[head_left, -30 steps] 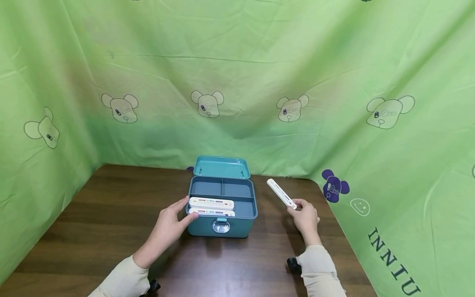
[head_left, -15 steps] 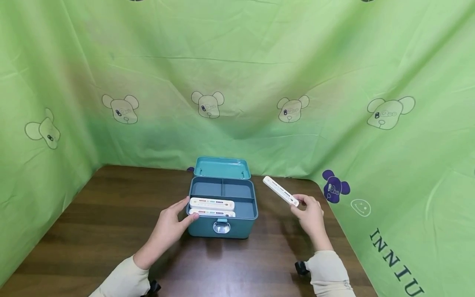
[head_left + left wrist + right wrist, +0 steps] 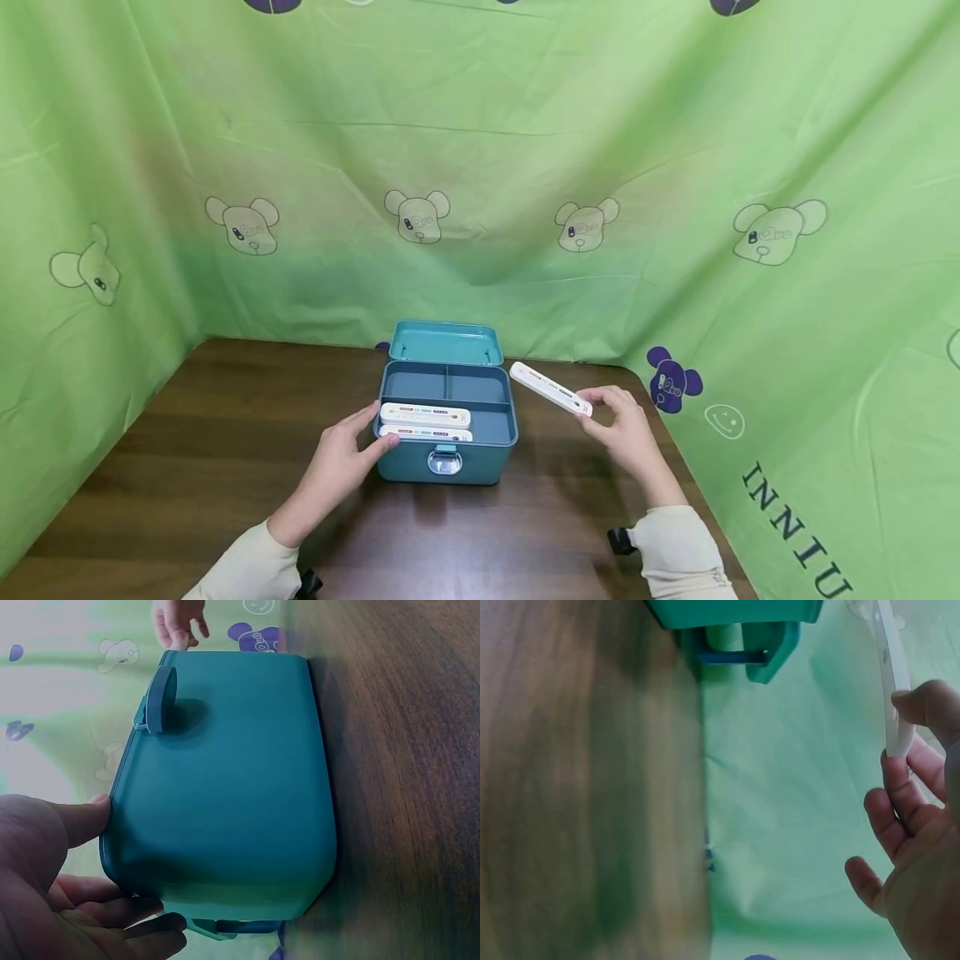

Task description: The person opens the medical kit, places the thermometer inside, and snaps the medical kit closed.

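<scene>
A teal storage box [image 3: 480, 464] stands on the table with its lid raised at the back. Two long white cases, one behind the other, lie at the left of its front compartment: the rear case [image 3: 425, 415] and the front case [image 3: 426, 433], partly hidden by the rim. My left hand [image 3: 337, 457] rests at the box's front left corner, thumb on the front rim, fingers fairly straight along the left side. Right of the box, my right hand [image 3: 624, 429] pinches one end of a third slim white case [image 3: 550, 388]. This case is tilted, its far end near the box's right rim.
Behind the front compartment, the box has two smaller compartments split by a divider [image 3: 447, 382]. The open lid [image 3: 446, 343] leans near the green curtain [image 3: 480, 275], which surrounds the brown wooden table [image 3: 262, 400] at the back and sides.
My right hand has lifted and turned the white case, carrying its far end left toward the box. The left hand and the box stay in place.
</scene>
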{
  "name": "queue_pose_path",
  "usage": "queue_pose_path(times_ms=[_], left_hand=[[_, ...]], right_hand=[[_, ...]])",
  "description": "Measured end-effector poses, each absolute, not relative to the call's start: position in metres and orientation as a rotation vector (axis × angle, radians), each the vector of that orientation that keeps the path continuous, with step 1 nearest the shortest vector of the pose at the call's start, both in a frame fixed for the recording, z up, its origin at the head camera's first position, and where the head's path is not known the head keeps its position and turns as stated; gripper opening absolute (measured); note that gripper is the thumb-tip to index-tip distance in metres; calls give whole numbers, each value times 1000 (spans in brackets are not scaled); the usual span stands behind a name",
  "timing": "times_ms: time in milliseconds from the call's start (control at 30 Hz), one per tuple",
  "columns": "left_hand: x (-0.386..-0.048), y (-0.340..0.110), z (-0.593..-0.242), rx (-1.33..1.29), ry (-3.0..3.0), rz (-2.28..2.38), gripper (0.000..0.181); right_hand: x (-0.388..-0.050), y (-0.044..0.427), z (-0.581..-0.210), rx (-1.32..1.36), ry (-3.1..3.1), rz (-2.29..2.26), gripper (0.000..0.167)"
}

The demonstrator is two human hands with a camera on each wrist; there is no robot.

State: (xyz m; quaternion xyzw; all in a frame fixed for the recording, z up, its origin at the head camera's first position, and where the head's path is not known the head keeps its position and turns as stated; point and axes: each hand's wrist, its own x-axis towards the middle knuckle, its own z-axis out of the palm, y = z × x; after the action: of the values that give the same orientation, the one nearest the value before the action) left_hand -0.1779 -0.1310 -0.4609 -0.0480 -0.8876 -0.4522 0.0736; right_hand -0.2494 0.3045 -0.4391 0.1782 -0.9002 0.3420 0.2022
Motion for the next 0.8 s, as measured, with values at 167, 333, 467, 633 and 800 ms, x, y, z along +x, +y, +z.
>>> queue_pose_path(times_ms=[167,333,467,633,800], left_hand=[[-177,-132,-462,-160,-2647,-1354,76],[-177,-131,-460,-166,-2653,-1353,77],[-177,-130,-457,-164,-2645,-1355,75],[-177,-129,-456,-183,-2654,-1348,73],[-175,-129,-456,-177,-2658,-1344,74]], right_hand=[[-250,301,-422,629,-2544,925,31],[-252,296,-404,736,-2588,858,30],[-255,292,-392,807,-2619,794,29],[-255,285,-382,894,-2645,723,28],[-256,275,-370,998,-2669,686,27]])
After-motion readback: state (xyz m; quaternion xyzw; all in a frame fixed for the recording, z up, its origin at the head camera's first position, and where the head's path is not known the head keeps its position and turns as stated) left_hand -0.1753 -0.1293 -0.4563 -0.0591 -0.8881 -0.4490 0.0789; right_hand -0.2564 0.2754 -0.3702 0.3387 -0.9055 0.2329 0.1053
